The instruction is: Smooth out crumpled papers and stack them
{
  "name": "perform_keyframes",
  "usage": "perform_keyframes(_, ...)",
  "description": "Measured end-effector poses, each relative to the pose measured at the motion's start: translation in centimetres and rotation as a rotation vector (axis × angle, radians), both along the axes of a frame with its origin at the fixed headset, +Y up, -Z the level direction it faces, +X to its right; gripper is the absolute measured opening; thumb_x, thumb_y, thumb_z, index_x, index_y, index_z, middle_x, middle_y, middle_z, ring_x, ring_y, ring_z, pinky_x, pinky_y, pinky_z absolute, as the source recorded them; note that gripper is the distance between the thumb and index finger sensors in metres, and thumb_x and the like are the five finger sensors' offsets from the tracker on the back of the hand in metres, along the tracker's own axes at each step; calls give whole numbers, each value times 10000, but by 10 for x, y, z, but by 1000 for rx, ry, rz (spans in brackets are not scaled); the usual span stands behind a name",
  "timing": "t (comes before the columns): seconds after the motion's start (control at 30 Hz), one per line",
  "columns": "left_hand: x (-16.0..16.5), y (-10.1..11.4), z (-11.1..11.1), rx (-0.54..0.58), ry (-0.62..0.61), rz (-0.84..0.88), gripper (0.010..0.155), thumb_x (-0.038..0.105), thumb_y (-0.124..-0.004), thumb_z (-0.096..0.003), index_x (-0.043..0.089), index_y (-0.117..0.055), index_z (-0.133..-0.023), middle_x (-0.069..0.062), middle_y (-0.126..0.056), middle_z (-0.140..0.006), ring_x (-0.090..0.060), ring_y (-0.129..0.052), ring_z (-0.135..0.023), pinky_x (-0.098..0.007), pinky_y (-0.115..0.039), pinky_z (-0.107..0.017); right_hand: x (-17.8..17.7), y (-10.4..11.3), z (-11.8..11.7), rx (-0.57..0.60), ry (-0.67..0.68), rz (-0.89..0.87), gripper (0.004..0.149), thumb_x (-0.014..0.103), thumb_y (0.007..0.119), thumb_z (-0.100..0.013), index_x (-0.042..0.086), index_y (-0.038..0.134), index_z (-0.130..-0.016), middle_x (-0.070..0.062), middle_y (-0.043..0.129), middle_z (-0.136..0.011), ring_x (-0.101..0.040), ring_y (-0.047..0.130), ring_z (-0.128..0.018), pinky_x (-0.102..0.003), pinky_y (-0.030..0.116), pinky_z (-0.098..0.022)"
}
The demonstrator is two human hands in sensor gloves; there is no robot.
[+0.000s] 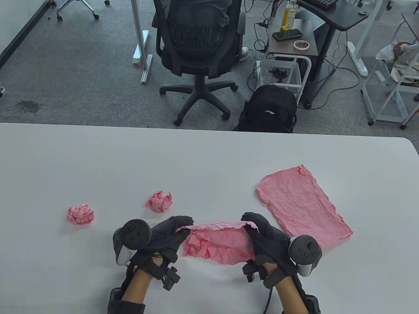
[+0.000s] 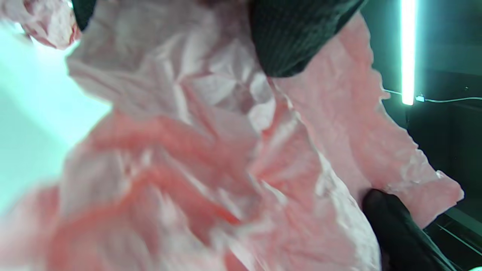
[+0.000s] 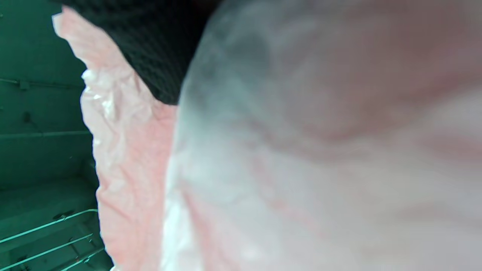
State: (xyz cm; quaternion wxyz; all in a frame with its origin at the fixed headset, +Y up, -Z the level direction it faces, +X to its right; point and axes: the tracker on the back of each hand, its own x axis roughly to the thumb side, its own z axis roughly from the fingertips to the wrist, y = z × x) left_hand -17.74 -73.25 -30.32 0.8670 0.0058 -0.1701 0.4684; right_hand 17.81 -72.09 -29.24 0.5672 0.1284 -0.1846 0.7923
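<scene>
Table view: one flattened sheet (image 1: 302, 204) lies right of centre on the worktop (image 1: 209, 153). Left hand (image 1: 163, 237) and right hand (image 1: 265, 234) pinch a half-opened sheet (image 1: 217, 243) at bottom centre; two paper balls (image 1: 81, 215) wait at left.

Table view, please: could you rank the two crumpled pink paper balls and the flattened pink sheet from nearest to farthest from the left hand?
From the left hand:
1. The crumpled pink paper ball nearer the table's middle, just beyond the hand.
2. The crumpled pink paper ball farther left, off to the hand's left.
3. The flattened pink paper sheet, far right, beyond the right hand.
</scene>
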Motion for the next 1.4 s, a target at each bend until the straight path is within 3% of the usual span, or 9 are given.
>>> perform_keyframes(0.17, -16, 4, 0, 55, 94, -19, 464, 506, -874, -489, 293, -835, -900, 56, -909, -723, -228, -966, -713, -537, -723, -680, 7, -4, -3, -62, -24, 13, 404, 407, 865, -477, 113, 921, -749, 14, 1048, -286, -138, 1019, -5, -289, 846, 4)
perform_keyframes(0.37, -24, -2, -4, -88, -48, 381, 460, 400, -871, -514, 298, -780, -953, 25, -825, -850, -274, -871, -846, -570, -653, -722, 12, -14, -11, -158, -11, -2, 413, 412, 858, -480, 100, 926, -741, 11, 1053, -269, -138, 1023, 12, -287, 848, 20)
perform_keyframes(0.53, -25, 4, -3, -86, -17, 111, 540, 282, -871, -500, 256, -723, -1019, -14, -773, -843, -300, -833, -806, -602, -627, -712, 18, -16, -13, -136, -29, 4, 408, 407, 858, -480, 101, 926, -740, 10, 1053, -278, -144, 1026, 1, -293, 850, 9)
perform_keyframes(0.7, -21, 3, -2, 16, 109, -261, 476, 454, -852, -503, 258, -814, -935, 39, -851, -717, -240, -921, -693, -559, -708, -671, 20, -21, -15, -136, -14, 2, 406, 403, 855, -482, 98, 923, -742, 12, 1051, -278, -141, 1024, 1, -291, 850, 10)
perform_keyframes(0.83, -33, -2, -4, -97, 39, 190, 472, 427, -815, -542, 322, -718, -992, -49, -644, -1110, -374, -691, -1071, -634, -576, -760, 25, -32, -20, -236, 2, -15, 409, 400, 849, -487, 92, 915, -748, 17, 1051, -276, -135, 1023, 6, -284, 849, 14)
perform_keyframes(1.0, -34, -12, -8, -222, -108, 567, 512, 321, -775, -578, 332, -598, -1059, 33, -800, -954, -234, -953, -830, -495, -737, -708, 23, -45, -24, -351, 25, -1, 411, 396, 849, -487, 84, 913, -747, 22, 1051, -268, -123, 1019, 21, -273, 847, 28)
perform_keyframes(1.23, -34, -1, -5, -7, 223, -218, 581, 291, -876, -488, 241, -672, -1030, -10, -867, -859, -84, -1031, -329, -378, -892, -397, 17, -60, -27, -568, 52, 157, 414, 389, 853, -488, 67, 910, -741, 9, 1057, -284, -130, 1028, 13, -273, 852, 27)
perform_keyframes(1.33, -22, -2, -4, 25, 223, -486, 601, 309, -878, -486, 246, -656, -1041, 3, -858, -872, -67, -1038, -329, -365, -899, -399, 7, -61, -25, -589, 23, 262, 412, 386, 859, -482, 63, 915, -731, 12, 1057, -275, -123, 1025, 26, -267, 849, 39)
perform_keyframes(1.4, -16, -5, -1, 4, 239, -567, 677, 342, -877, -497, 241, -572, -1093, -52, -738, -992, -231, -1013, -615, -493, -802, -570, 0, -65, -24, -587, -14, 370, 412, 380, 859, -480, 60, 913, -732, 11, 1058, -274, -126, 1025, 28, -268, 849, 40)
